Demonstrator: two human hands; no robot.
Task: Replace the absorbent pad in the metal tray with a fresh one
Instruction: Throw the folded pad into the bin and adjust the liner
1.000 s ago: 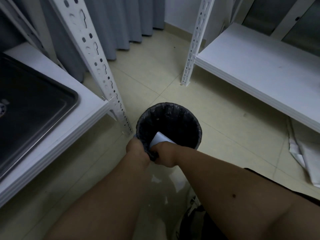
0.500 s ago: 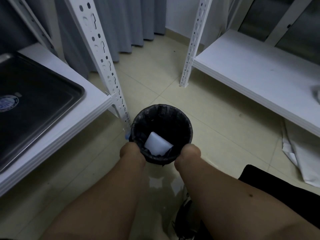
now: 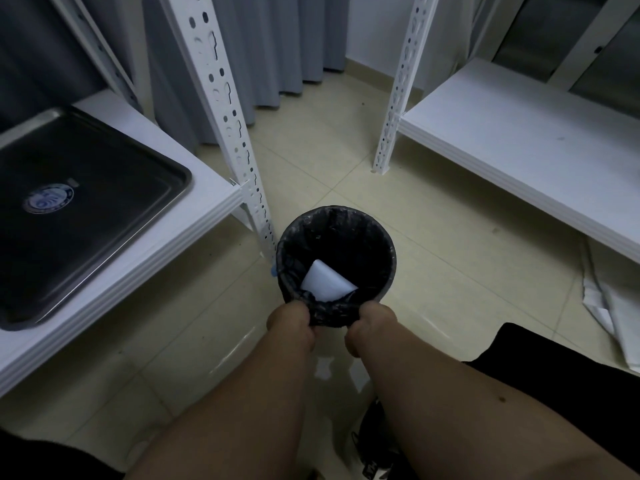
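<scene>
The white absorbent pad (image 3: 328, 281) lies inside the small bin (image 3: 335, 265) on the floor, leaning against the near wall of its black liner (image 3: 329, 311), so the used pad looks to be thrown away already. The metal tray (image 3: 83, 209) sits on the left shelf (image 3: 194, 223), apart from the bin, and its dark bottom is bare apart from a round sticker (image 3: 49, 199); no pad lies in it. What is left, by my reading, is the second half of the job: finding a fresh pad and laying it flat in the tray. No fresh pad can be made out for certain; some crumpled white sheets (image 3: 613, 313) lie on the floor under the right shelf (image 3: 519, 140), but what they are cannot be told.

Both forearms reach forward and down to the near rim of the bin. The left hand (image 3: 290, 323) and the right hand (image 3: 372, 325) sit just beside each other, each grip clamped on the bunched edge of the liner where it folds over the rim, knuckles toward the camera and fingertips hidden in the plastic. Neither hand touches the pad. The hands seem to be tidying or steadying the liner.
</scene>
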